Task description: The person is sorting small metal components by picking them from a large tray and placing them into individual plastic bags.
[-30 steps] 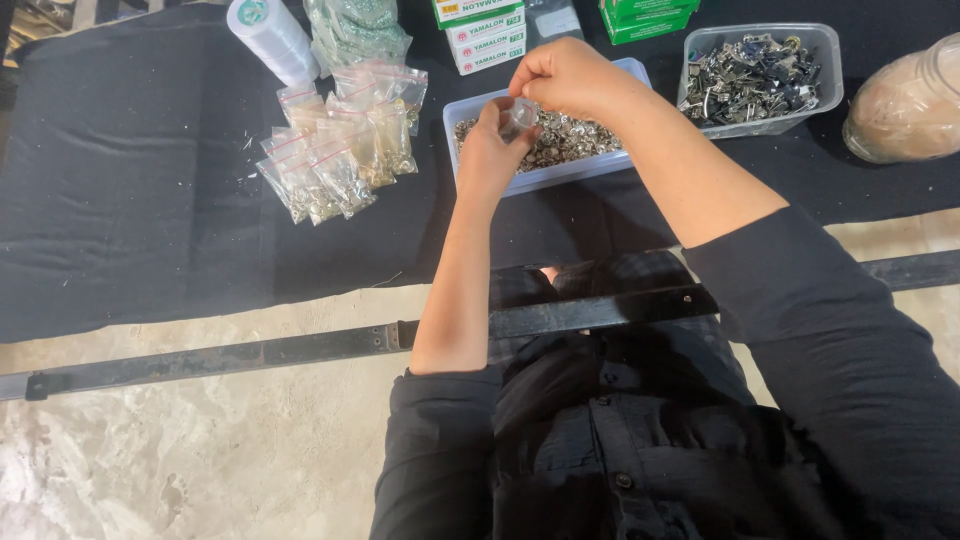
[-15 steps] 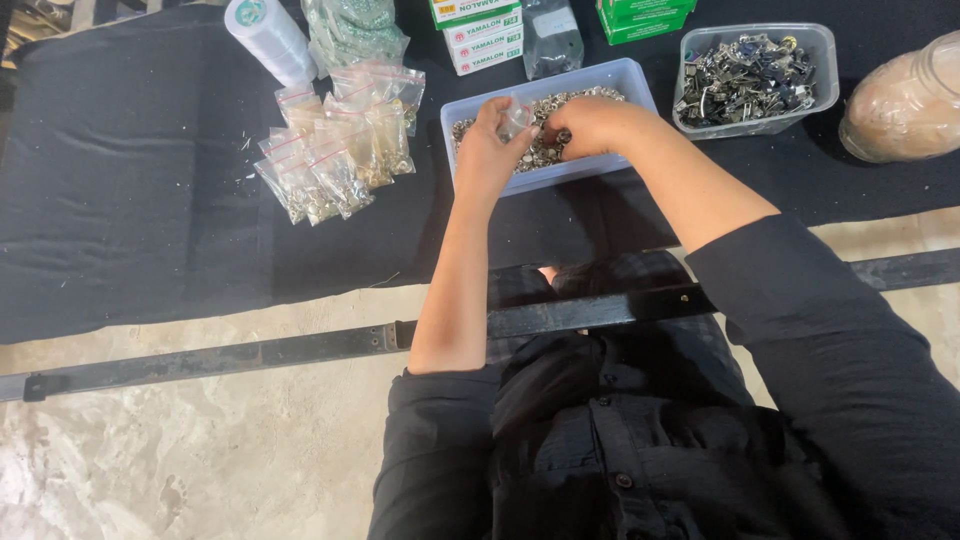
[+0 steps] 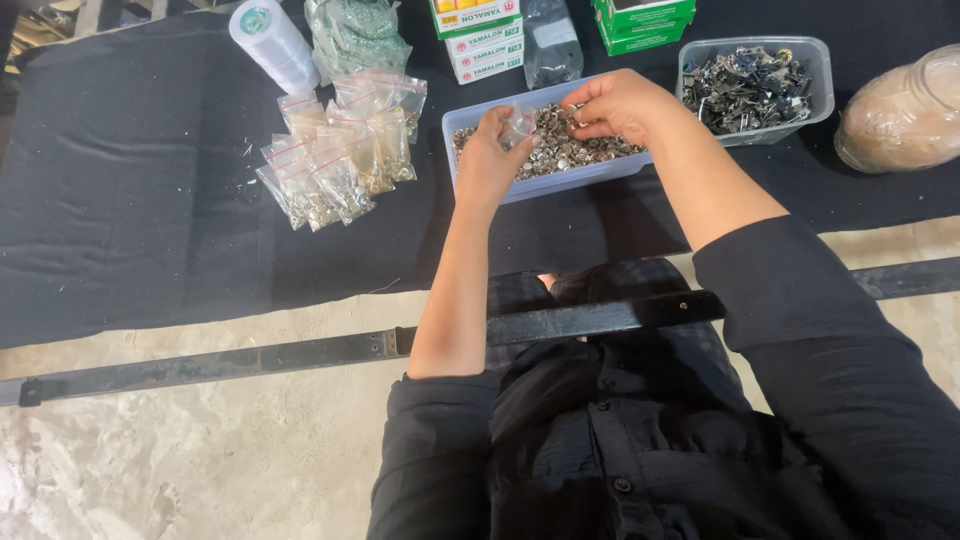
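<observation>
Fingers (image 3: 500, 125) of the left hand (image 3: 490, 165) pinch a small clear bag (image 3: 517, 127), held at the near-left part of the tray (image 3: 580, 178). Right hand (image 3: 620, 105) hovers over the same tray, fingers bunched and closed on what looks like a few small metal pieces (image 3: 585, 125); exact grip hard to see. The tray sits on the black worktop (image 3: 130, 200), just past the dark bar (image 3: 300, 350) across the lap. It looks well filled with loose pieces, so much bagging seems left. Left of the tray: pile of filled bags (image 3: 335, 165), roughly a dozen, apparently done. Right of it: second tray (image 3: 810, 60) holding darker metal parts, untouched by either hand. Far right: jar (image 3: 900, 115). Far edge: white roll (image 3: 270, 40), a greenish packet (image 3: 355, 35), boxes (image 3: 485, 40), green boxes (image 3: 640, 20). Judging by the piles, the job is partway, current bag not yet sealed.
</observation>
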